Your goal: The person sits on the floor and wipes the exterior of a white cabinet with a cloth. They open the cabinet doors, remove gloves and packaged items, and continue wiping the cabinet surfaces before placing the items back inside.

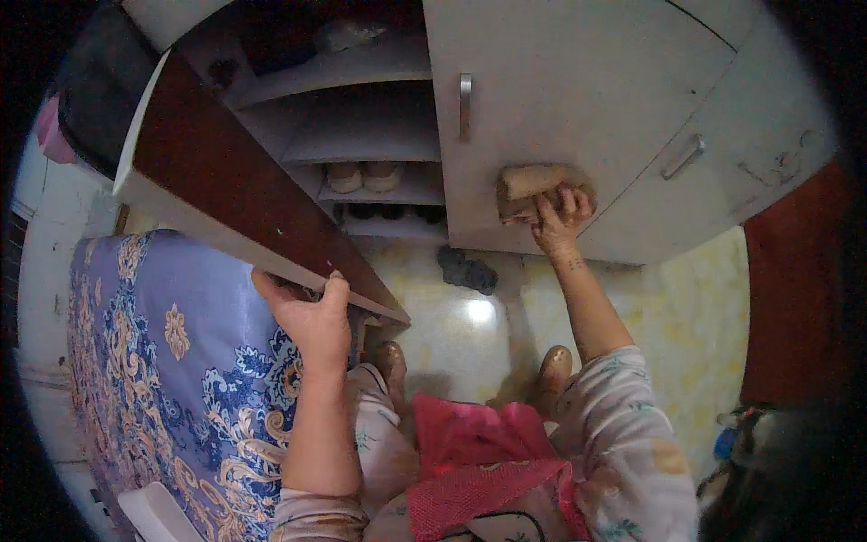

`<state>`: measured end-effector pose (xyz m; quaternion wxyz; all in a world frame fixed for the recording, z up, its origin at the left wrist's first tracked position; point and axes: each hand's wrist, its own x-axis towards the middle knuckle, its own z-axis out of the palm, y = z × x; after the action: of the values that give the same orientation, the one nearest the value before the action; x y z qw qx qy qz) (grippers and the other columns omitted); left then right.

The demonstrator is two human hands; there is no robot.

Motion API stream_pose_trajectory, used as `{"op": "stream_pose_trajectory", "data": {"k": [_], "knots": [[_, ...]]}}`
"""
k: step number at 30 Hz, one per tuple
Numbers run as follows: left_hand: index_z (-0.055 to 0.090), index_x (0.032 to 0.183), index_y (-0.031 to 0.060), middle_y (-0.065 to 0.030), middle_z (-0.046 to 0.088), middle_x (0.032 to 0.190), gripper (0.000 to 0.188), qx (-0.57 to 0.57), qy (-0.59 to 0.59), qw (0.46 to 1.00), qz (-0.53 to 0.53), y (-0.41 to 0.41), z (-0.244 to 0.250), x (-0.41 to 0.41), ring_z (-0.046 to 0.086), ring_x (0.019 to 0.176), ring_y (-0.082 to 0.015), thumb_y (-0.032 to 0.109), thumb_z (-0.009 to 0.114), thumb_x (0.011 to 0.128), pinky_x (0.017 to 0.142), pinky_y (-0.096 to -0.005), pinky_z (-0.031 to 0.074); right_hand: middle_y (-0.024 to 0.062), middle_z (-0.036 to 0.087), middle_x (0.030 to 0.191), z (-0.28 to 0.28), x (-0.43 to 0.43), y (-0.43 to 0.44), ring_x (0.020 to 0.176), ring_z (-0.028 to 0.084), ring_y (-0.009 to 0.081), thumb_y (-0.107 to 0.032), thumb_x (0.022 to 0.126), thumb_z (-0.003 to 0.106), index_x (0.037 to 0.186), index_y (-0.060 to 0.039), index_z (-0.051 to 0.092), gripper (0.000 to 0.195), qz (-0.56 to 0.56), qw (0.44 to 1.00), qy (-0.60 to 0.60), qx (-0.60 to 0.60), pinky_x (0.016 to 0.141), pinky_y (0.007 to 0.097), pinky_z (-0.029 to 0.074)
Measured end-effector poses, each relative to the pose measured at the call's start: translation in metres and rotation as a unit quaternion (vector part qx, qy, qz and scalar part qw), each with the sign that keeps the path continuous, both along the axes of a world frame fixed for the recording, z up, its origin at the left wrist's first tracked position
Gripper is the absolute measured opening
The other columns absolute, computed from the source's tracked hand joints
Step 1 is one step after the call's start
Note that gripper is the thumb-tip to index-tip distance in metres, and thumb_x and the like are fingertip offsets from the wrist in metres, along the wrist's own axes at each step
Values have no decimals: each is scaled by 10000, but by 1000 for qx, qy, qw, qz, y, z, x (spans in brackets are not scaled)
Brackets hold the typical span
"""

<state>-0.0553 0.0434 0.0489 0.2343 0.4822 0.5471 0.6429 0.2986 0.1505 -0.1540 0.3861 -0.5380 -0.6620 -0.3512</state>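
My left hand grips the edge of an open cabinet door, thumb on its brown inner face. My right hand presses a folded tan cloth against a closed white cabinet door, low on its front. A metal handle is fixed to that door, up and left of the cloth. Between the two doors the shelves of the cabinet are exposed. A pair of light shoes stands on one shelf, and dark shoes are dimly visible on the shelf below.
A dark grey crumpled cloth lies on the tiled floor by the cabinet base. On the left is a table with a blue patterned cover. Another door handle juts out at right. Dark, unclear items sit at lower right.
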Motion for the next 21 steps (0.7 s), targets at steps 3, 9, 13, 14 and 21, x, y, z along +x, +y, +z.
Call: {"op": "stream_pose_trajectory", "data": {"k": [3, 9, 13, 14, 21], "knots": [[236, 1312, 32, -125, 395, 1210, 741, -12, 16, 1000, 19, 1, -1, 3, 440, 1079, -210, -55, 587, 665, 948, -319, 362, 11, 398, 1275, -68, -20, -3, 1196, 304, 309, -324, 619, 724, 1119, -335, 599, 515, 35, 982, -12, -186, 965, 503, 274], [178, 1364, 58, -131, 369, 1249, 817, -5, 12, 1000, 22, 1, -2, 6, 440, 1079, -213, -75, 577, 663, 942, -333, 378, -69, 379, 1357, -83, -79, -1, 1238, 348, 209, -243, 818, 527, 1186, -264, 586, 374, 130, 890, -175, -400, 1017, 430, 268], [172, 1364, 57, -133, 372, 1241, 820, -26, 12, 999, 32, -1, -4, 2, 444, 1075, -213, -72, 576, 662, 937, -329, 383, -37, 394, 1379, -49, -62, 10, 1296, 328, 222, -259, 850, 502, 1230, -164, 548, 395, 203, 834, -194, -475, 1049, 355, 271], [172, 1363, 56, -132, 375, 1236, 820, -29, 15, 999, 34, 0, -5, 1, 445, 1074, -214, -71, 576, 662, 937, -328, 383, -41, 392, 1379, -42, -51, 8, 1280, 348, 220, -256, 820, 530, 1177, -173, 585, 371, 231, 843, -246, -419, 1033, 371, 293], [259, 1268, 15, -125, 409, 1168, 693, 3, 13, 1000, 3, 2, 2, 3, 455, 1056, -209, -41, 593, 663, 941, -323, 371, -54, 423, 1274, 71, 27, -15, 1170, 369, 194, -219, 744, 610, 1097, -276, 639, 359, 99, 942, -249, -201, 917, 369, 330]]}}
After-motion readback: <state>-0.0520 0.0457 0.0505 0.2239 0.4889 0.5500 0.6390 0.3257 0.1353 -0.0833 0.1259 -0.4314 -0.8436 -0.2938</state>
